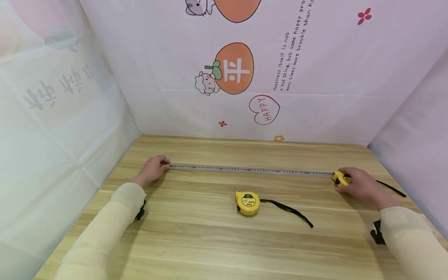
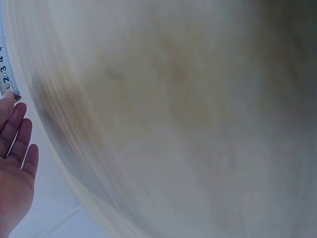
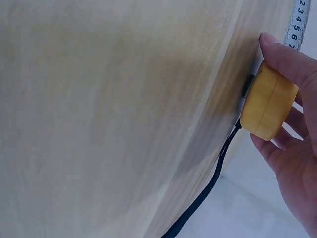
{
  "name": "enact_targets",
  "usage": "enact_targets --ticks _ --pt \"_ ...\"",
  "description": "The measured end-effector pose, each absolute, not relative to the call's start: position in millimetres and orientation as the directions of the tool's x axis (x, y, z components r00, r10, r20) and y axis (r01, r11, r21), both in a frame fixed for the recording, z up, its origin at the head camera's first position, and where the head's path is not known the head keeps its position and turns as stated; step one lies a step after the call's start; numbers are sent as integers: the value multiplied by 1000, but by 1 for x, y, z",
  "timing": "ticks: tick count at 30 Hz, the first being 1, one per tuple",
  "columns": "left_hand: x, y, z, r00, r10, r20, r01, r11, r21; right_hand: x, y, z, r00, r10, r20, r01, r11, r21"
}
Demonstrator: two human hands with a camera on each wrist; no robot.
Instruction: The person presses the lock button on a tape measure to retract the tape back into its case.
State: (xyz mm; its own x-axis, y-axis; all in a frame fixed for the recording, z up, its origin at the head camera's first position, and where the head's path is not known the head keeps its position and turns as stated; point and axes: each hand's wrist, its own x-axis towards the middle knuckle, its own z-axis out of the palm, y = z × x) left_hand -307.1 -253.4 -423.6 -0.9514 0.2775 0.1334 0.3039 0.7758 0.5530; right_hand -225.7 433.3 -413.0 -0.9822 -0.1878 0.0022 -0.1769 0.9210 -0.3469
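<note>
A yellow tape measure (image 1: 337,178) is in my right hand (image 1: 360,186), thumb and fingers round its case at the right of the table. Its white blade (image 1: 245,170) runs out straight across the wood to the left. At the far end, my left hand (image 1: 154,170) pinches the blade's tip; in the left wrist view the thumb lies by the metal hook (image 2: 17,97) near the low numbers. The right wrist view shows the yellow case (image 3: 267,101) on its edge in the hand, a black strap (image 3: 210,186) trailing from it.
A second yellow tape measure (image 1: 247,203) lies on the wooden table (image 1: 196,241) nearer me, its black strap (image 1: 290,210) stretched to the right. Printed white cloth (image 1: 168,77) hangs along the table's back and both sides.
</note>
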Motion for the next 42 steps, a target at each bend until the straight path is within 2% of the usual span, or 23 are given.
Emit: enact_targets --ticks 9,15,27,37,42 --pt "-307 -255 -420 -958 262 118 279 753 596 -223 432 -406 -982 -188 28 -186 923 -338" --pt "-309 -256 -419 -949 270 164 314 749 583 -221 430 -398 -976 -207 65 -217 919 -329" --pt "-308 -261 -412 -942 236 237 334 706 625 -222 429 -394 -934 -262 245 -327 903 -280" --pt "-307 -266 -404 -952 187 242 304 672 676 -222 427 -387 -894 -287 343 -376 898 -228" --pt "-304 -266 -397 -953 162 256 298 651 698 -220 426 -379 -893 -284 349 -369 906 -207"
